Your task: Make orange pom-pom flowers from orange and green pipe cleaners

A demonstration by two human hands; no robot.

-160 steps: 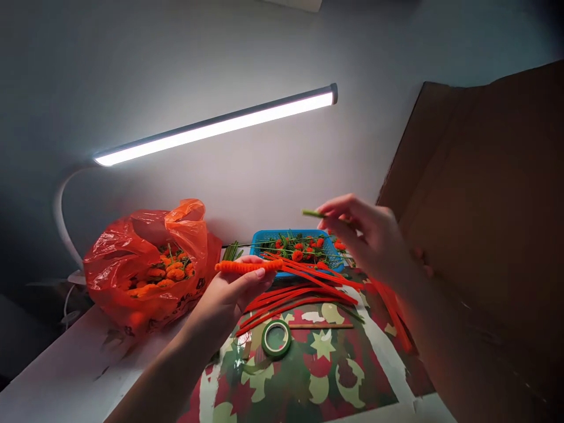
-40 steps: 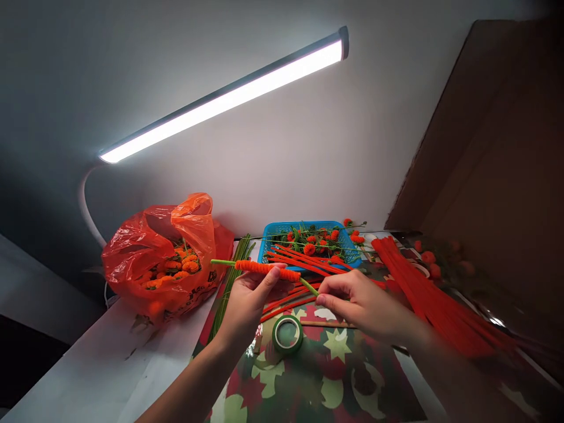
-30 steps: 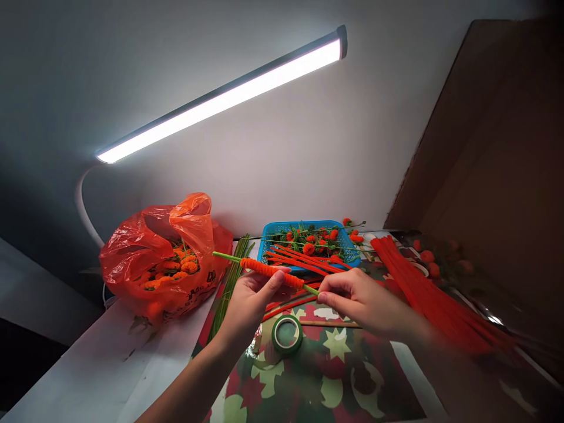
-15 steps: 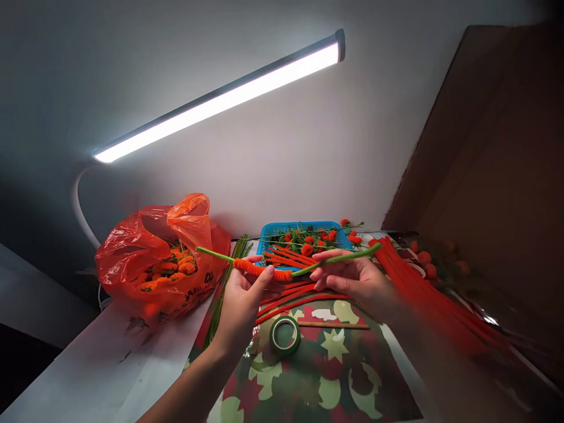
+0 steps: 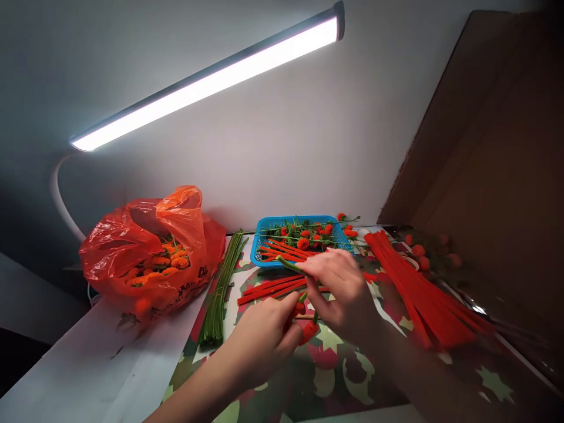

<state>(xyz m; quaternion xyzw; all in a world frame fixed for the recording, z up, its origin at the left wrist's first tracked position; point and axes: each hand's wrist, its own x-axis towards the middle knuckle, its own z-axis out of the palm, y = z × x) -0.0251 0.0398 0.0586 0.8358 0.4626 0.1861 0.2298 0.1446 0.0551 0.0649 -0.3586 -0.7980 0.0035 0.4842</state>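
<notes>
My left hand (image 5: 268, 335) is closed on a green pipe cleaner with a red-orange coil (image 5: 309, 332) wound round its middle, now bent over. One green end sticks up from between my left thumb and fingers. Just above and to the right, my right hand (image 5: 341, 288) pinches the other green part (image 5: 288, 265) of the pipe cleaner between thumb and fingers. My fingers hide much of the bend. Red pipe cleaners (image 5: 268, 288) lie on the patterned mat (image 5: 324, 382) behind my hands.
A blue basket (image 5: 256, 247) of red flowers and green stems stands at the back. To the left are a red plastic bag (image 5: 114, 241) with orange flowers and a green stem bundle (image 5: 220, 299). Red pipe cleaners (image 5: 414, 288) lie right, beside cardboard (image 5: 476, 147). A lamp (image 5: 211, 76) hangs above.
The coiled pipe cleaner was stretched out nearly straight between my hands; now it is bent over. Both hands have come closer together and lower. The green tape roll is hidden now.
</notes>
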